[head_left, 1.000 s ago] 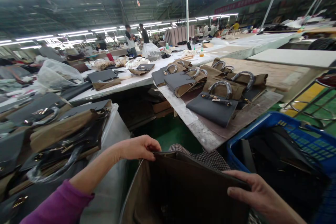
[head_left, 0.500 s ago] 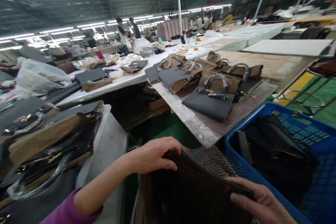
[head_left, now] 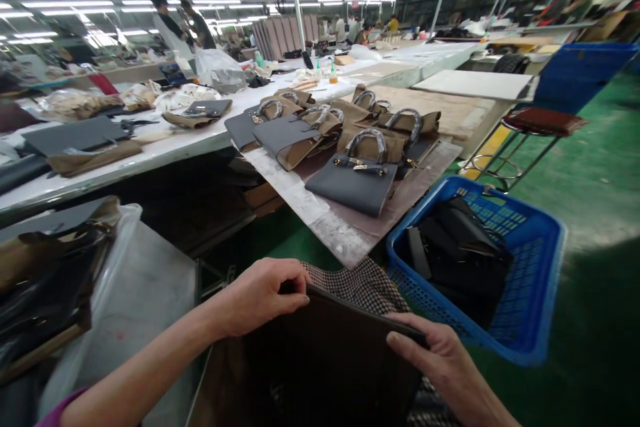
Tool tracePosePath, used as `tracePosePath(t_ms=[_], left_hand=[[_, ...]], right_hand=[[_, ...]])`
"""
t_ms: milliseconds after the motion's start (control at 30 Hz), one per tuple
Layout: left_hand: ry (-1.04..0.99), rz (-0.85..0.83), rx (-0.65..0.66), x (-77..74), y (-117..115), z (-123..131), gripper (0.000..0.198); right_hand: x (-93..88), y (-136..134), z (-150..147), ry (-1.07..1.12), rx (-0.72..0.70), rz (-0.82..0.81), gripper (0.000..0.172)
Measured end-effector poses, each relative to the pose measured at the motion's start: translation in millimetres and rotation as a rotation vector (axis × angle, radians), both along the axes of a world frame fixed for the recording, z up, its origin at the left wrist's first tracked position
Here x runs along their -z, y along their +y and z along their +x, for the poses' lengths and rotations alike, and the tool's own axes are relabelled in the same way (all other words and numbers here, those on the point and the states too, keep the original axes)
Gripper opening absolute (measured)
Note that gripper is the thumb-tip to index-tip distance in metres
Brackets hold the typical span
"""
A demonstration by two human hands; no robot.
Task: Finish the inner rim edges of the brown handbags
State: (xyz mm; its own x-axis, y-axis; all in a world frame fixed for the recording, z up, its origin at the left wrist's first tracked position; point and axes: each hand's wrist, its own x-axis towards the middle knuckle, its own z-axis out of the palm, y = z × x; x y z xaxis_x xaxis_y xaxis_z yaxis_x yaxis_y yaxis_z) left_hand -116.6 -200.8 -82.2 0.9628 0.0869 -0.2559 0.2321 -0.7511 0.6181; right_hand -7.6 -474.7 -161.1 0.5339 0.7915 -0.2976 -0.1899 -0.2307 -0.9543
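A dark handbag (head_left: 340,353) is held open low in front of me, its dim inside facing up toward the camera. My left hand (head_left: 273,293) pinches the bag's upper edge at its left part, thumb inside. Farther right along the same edge, my right hand (head_left: 433,343) grips it between thumb and fingers. Checked cloth (head_left: 350,283) shows just beyond the edge. The lower part of the bag lies outside the picture.
Grey handbags (head_left: 353,180) with wrapped handles crowd a board (head_left: 345,240) ahead. To the right, a blue basket (head_left: 547,280) holds dark bags; behind it stands a stool (head_left: 543,121). More bags (head_left: 45,280) fill a pale bin (head_left: 130,293) at left. Two people stand far off.
The view has swung right, so the basket shows more fully and the stool has come into sight. Both hands keep their hold on the bag's edge.
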Motion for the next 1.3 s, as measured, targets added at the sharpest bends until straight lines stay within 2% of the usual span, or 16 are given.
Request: tracePosePath(t_ms=[200, 400, 567, 867, 1000, 1133, 1233, 1300], left_hand=[[-0.025, 0.058, 0.014, 4.6, -1, 7, 0.011], [-0.016, 0.114, 0.001, -0.2, -7, 10, 0.01], [-0.013, 0.165, -0.04, 3.8, -7, 10, 0.009], [-0.028, 0.206, -0.025, 3.6, -8, 10, 0.012], [-0.013, 0.19, -0.016, 0.0, -10, 10, 0.01], [0.018, 0.15, -0.042, -6.3, -14, 9, 0.008], [0.007, 0.069, -0.089, -9.4, -15, 8, 0.021], [0.016, 0.037, -0.045, -9.2, -14, 8, 0.026]], right_hand=[[2.3, 1, -2, 0.044, 0.056, -0.015, 0.037], [16.4, 0, -5, -0.097, 0.163, -0.068, 0.037], [26.1, -4, -2, -0.19, 0.13, -0.11, 0.039], [19.4, 0, -6, -0.157, 0.204, -0.101, 0.037], [17.7, -2, -5, -0.209, 0.201, -0.129, 0.036], [23.7, -5, -7, -0.158, 0.174, -0.136, 0.039], [27.1, -7, -7, -0.122, 0.163, -0.127, 0.04], [24.2, -7, -4, -0.094, 0.119, -0.123, 0.041]])
